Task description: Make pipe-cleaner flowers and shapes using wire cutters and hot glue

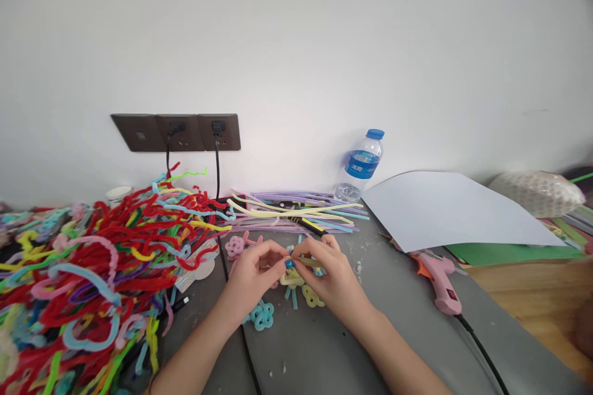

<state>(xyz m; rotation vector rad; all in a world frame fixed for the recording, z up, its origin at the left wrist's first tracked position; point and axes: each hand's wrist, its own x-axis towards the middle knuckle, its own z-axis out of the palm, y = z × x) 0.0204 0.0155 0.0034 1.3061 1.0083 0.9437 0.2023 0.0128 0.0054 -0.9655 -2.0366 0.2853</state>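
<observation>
My left hand (256, 268) and my right hand (324, 265) meet over the grey table, fingertips nearly touching. Between the tips sits a small blue piece (290, 263), pinched by my left thumb and finger; its kind is too small to tell. A pale yellow pipe cleaner (314, 263) runs out from my right hand's pinch. Just below are a yellow looped pipe-cleaner flower (313, 296) and a light blue one (262, 315). A pink flower (235, 245) lies beyond my left hand. Other yellow and blue pieces under my fingers are partly hidden.
A tangled heap of pipe cleaners (111, 259) covers the left side. Straight pipe cleaners (287, 210) and a yellow-black cutter (311, 226) lie behind my hands. A water bottle (362, 163) leans against the wall. At right are white sheets (456, 210) and a corded pink glue gun (440, 281).
</observation>
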